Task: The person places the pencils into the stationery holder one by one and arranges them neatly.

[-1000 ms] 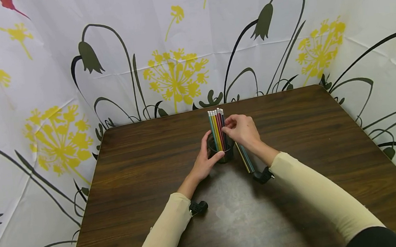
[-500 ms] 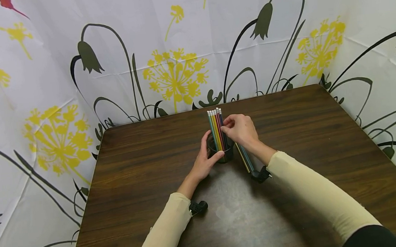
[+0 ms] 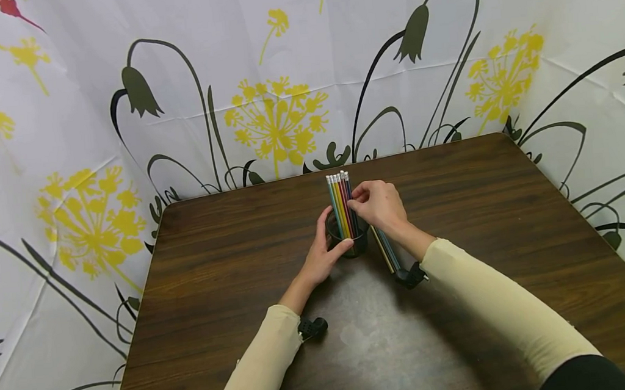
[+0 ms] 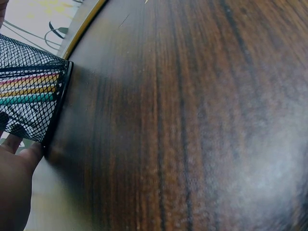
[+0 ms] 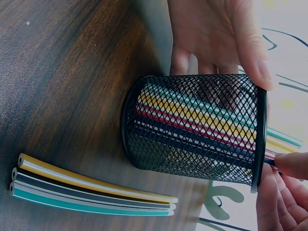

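A black mesh pencil cup point(image 3: 358, 248) stands upright on the table, holding several striped pencils point(image 3: 340, 208) in teal, yellow, red and dark colours, eraser ends up. My left hand point(image 3: 320, 260) holds the cup from its left side, thumb at the rim and fingers round the far side; the left wrist view shows fingers point(image 4: 30, 153) near the cup's base. With thumb and finger, my right hand point(image 3: 384, 206) pinches a dark pencil point(image 5: 270, 161) just above the rim, its lower part inside the cup. Three loose pencils point(image 5: 91, 185), yellow, black and teal, lie side by side right of the cup.
The dark wood-grain table point(image 3: 229, 263) extends around the cup, its back edge meeting a white flower-printed curtain point(image 3: 198, 136). Black wrist cameras point(image 3: 313, 328) hang below both cream sleeves point(image 3: 497, 297); the right one is close to the loose pencils' near ends.
My right hand has shifted very slightly left with the dark pencil, and the pencils in the cup lean a touch further left. The left hand and cup look unchanged.
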### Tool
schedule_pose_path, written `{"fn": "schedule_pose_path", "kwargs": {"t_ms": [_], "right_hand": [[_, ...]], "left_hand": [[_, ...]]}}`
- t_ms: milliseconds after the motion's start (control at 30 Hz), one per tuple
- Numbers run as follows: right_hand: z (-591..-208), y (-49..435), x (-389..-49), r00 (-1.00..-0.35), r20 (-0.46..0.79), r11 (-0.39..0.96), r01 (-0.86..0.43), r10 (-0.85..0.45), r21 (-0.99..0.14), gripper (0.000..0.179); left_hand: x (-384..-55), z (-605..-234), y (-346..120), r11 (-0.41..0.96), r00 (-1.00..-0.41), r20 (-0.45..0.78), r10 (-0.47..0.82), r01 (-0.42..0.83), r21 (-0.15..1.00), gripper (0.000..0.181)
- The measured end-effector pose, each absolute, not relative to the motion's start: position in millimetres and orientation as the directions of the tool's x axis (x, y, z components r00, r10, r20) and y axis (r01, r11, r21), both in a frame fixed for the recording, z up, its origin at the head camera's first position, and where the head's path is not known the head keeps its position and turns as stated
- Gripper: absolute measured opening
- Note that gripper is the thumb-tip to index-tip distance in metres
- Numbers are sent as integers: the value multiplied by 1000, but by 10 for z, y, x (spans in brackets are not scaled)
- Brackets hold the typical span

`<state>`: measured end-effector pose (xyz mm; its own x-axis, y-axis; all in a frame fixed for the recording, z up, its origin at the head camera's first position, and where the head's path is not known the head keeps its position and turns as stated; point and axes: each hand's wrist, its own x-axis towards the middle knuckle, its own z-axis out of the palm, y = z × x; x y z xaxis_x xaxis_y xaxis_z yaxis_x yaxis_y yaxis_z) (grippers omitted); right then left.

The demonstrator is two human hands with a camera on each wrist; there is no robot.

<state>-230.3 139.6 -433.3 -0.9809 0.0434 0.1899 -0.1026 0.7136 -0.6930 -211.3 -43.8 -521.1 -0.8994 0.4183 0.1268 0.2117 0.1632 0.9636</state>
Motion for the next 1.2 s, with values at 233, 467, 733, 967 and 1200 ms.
{"fn": "schedule_pose_path", "kwargs": {"t_ms": [233,467,733,967,1200], "right_hand": [[-4319,1398,-2295,-983,181,710,-99,40,-697,15],[-4317,1419,-2296,-984,172,699,-98,36,-708,15],[-4309,1506,-2313,-983,181,656,-121,24,-745,12],[-4381,1706,-2350,-980,165,566,-74,111,-821,15],[-4634,1908,-2365,-996,4,663,55,88,-746,19]], "left_hand": [[-2109,-5206,-435,166,-902,118,415,202,965,80],[-2111,-5204,-434,173,-905,116,410,202,964,78],[-2107,-5211,-436,162,-903,115,414,198,967,79],[-1999,-4947,-450,143,-881,118,458,204,968,80],[-2005,-4961,-458,110,-871,138,472,214,971,81]]}}
